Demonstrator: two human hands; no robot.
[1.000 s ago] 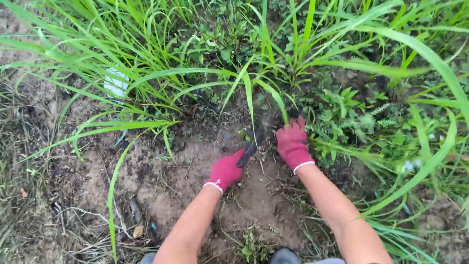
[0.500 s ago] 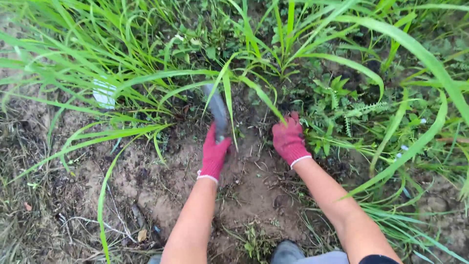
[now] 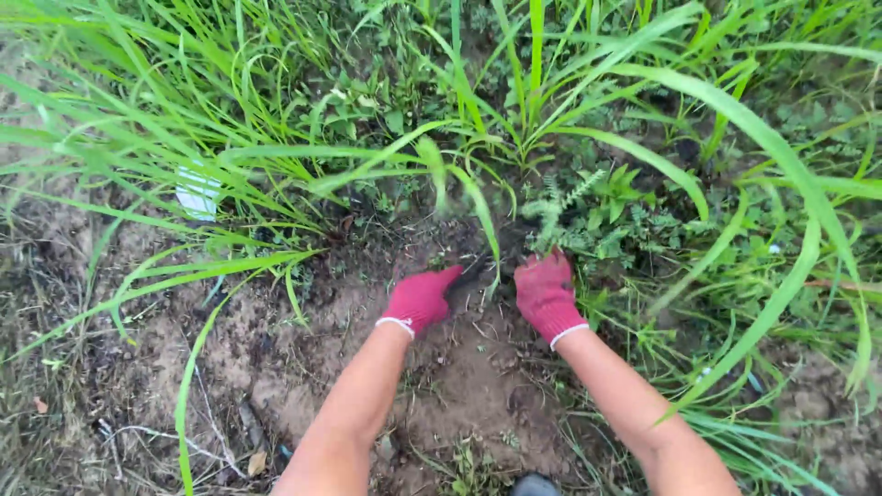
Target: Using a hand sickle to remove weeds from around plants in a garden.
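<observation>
Two gloved hands | left hand [image 3: 420, 299] fingers apparently closed round dark tool [image 3: 470, 272] | right hand [image 3: 546, 292] fingers unclear

Outdoors, no walls or anything, just ground. Bare sandy brown soil [image 3: 276, 349] in the middle and lower part, littered with dry stems and a few dead leaves. Long green grass blades [image 3: 276, 156] arch over from the top and right, low leafy weeds [image 3: 616, 211] mixed in. Soft, even daylight, no hard shadows.
</observation>
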